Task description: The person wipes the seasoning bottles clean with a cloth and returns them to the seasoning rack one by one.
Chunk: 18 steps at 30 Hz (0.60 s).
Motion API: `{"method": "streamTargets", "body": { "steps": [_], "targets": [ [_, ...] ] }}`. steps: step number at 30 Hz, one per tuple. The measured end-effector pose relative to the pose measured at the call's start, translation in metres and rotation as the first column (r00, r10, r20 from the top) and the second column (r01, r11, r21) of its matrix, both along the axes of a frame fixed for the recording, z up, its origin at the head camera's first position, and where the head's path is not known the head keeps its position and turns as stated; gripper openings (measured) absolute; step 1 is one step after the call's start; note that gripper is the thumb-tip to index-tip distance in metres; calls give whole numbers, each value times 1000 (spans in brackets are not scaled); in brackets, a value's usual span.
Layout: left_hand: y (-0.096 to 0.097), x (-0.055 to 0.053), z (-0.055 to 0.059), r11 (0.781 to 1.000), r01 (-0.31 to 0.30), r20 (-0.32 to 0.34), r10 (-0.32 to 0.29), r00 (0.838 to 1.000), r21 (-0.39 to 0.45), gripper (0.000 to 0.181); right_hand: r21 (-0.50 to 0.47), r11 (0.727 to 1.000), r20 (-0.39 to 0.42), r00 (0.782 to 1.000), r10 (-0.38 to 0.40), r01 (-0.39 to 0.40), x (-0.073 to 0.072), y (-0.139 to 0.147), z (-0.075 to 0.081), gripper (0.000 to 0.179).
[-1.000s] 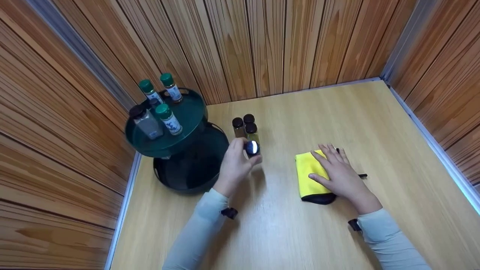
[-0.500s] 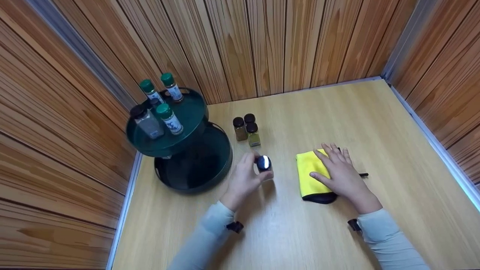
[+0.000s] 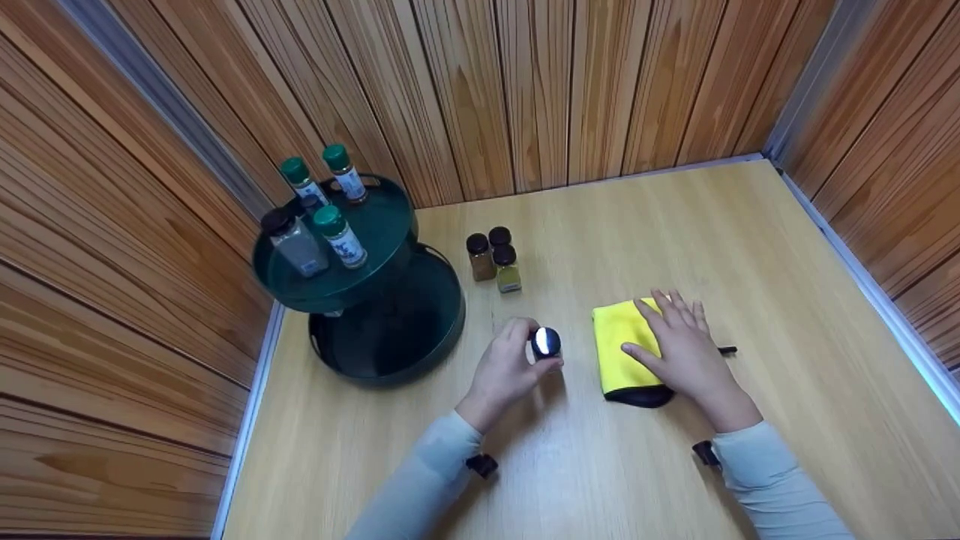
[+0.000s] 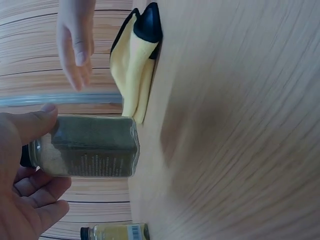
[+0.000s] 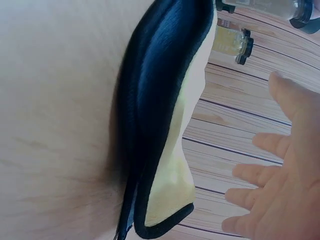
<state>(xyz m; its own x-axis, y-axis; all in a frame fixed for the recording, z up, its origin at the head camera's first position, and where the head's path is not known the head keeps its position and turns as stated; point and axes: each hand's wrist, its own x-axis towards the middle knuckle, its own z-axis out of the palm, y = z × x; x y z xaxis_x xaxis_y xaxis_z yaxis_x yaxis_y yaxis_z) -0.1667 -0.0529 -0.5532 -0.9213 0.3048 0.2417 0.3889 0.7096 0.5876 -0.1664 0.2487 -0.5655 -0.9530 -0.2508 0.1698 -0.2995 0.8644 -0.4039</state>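
In the head view my left hand (image 3: 506, 379) grips a glass spice jar (image 4: 95, 145) near its dark cap (image 3: 546, 343). Thumb and fingers pinch the jar upright, and its shadow falls apart from the base, so it appears lifted off the table. Printed text and a greyish-green filling show through its side in the left wrist view. To the right, my right hand (image 3: 686, 356) is spread with straight fingers above a folded yellow cloth (image 3: 622, 356) with black trim. A gap between that palm and the cloth shows in the right wrist view.
Behind the left hand stand dark-capped spice jars (image 3: 507, 270) in a cluster. At left is a two-tier dark green round tray (image 3: 382, 262); green-capped bottles (image 3: 345, 244) and a larger dark-capped jar (image 3: 296, 247) stand on its upper tier. Wood-panel walls (image 3: 600, 90) border the table.
My left hand has carried the spice jar away from the cluster, toward me and to the right, nearer the cloth. The right hand has stayed almost still.
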Motion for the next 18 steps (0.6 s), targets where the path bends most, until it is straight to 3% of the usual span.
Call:
{"method": "streamTargets", "body": {
  "steps": [10,18],
  "targets": [
    [8,-2,-8,999,26,44,-27,999,24,51,-2,996,63,994,-93,93,0,0,-1,82],
    [13,-4,-15,1000,27,41,-27,999,10,51,-34,987,120,981,-151,156,0,3,-2,85]
  ]
}}
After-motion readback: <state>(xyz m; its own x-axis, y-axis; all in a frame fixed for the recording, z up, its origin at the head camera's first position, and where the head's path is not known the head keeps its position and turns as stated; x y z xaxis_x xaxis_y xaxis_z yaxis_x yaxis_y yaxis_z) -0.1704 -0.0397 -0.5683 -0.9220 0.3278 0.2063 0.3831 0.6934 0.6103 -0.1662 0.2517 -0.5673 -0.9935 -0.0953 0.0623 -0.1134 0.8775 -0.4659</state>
